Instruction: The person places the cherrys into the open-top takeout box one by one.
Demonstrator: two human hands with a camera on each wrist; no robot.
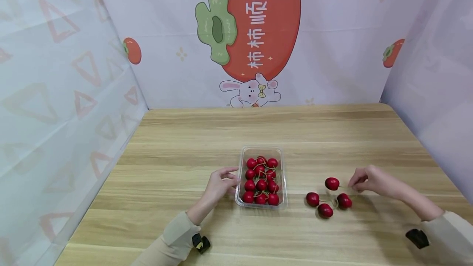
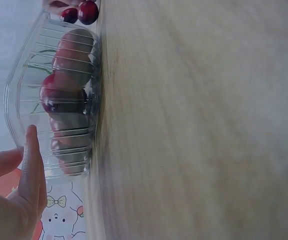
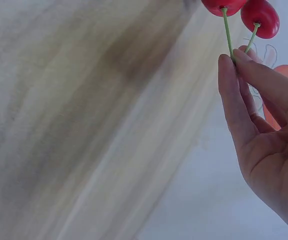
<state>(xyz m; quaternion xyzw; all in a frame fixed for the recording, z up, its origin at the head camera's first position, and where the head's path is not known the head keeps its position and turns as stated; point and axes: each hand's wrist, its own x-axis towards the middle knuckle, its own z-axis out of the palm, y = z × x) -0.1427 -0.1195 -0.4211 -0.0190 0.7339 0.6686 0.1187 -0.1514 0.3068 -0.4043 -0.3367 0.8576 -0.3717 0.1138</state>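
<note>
A clear plastic box [image 1: 285, 200] holds several red cherries [image 1: 261, 184] with green stems. At its left side, my left hand [image 1: 218, 186] touches the wall with its fingers fairly straight; the left wrist view shows a finger [image 2: 31, 160] against the ribbed plastic. To the right of the box, my right hand [image 1: 373, 182] pinches the stems of a pair of cherries between thumb and fingertips. In the right wrist view both stems [image 3: 228, 35] meet at the fingertips, with one cherry [image 3: 261, 19] fully visible and the other cut by the frame edge.
Two more dark red cherries, one at the left [image 1: 312, 199] and one nearer the front [image 1: 325, 210], lie on the wooden table [image 1: 177, 147] between the box and my right hand. A printed cloth backdrop [image 1: 332, 73] stands behind the table, with cloth at both sides.
</note>
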